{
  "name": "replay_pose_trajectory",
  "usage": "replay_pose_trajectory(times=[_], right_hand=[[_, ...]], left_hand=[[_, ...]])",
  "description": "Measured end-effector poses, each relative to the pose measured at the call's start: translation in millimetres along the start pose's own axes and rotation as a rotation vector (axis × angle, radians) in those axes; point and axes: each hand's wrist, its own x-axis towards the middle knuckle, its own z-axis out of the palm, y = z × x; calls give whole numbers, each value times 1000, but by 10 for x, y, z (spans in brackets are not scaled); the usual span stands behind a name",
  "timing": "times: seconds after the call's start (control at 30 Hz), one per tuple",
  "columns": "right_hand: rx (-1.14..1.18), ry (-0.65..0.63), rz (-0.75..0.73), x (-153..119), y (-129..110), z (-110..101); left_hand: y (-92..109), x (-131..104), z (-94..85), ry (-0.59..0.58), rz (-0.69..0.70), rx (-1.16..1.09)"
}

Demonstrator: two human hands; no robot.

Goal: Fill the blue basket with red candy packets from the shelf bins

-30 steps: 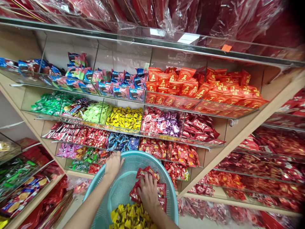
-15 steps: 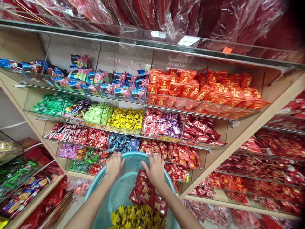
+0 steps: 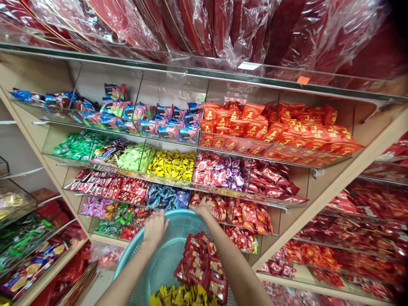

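My left hand is closed over the left far rim of a turquoise plastic basket. Inside the basket lie dark red packets at the right and a heap of yellow wrapped sweets nearest me. My right hand reaches past the far rim to the red packets in a low shelf compartment. Its thumb stands apart from the fingers, whose tips are partly lost among the packets; nothing shows in its grasp.
Glass-fronted shelves hold yellow sweets, blue-wrapped sweets, purple and red sweets, and orange-red packets higher up. A slanting wooden side panel stands at the right. Plastic-wrapped red goods lie on top.
My right hand has left the basket's area above the dark red packets and moved forward to the shelf compartment. My left hand stays on the rim. The view has tipped slightly upward.
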Motion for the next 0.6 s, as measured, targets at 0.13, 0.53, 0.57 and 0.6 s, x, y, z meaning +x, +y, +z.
replay_pose_trajectory(times=[0.13,0.53,0.57,0.6], right_hand=[[38,22,69,53,-38,53],[129,5,-31,69,-38,88],[139,6,-44,88,-34,106],[150,9,-55,107,-27,124]], left_hand=[[3,-2,9,8,-3,2],[14,-11,-16,-31,-26,-28],[15,-12,-18,-30,-26,-28],[16,-13,-20,-29,-27,-30]])
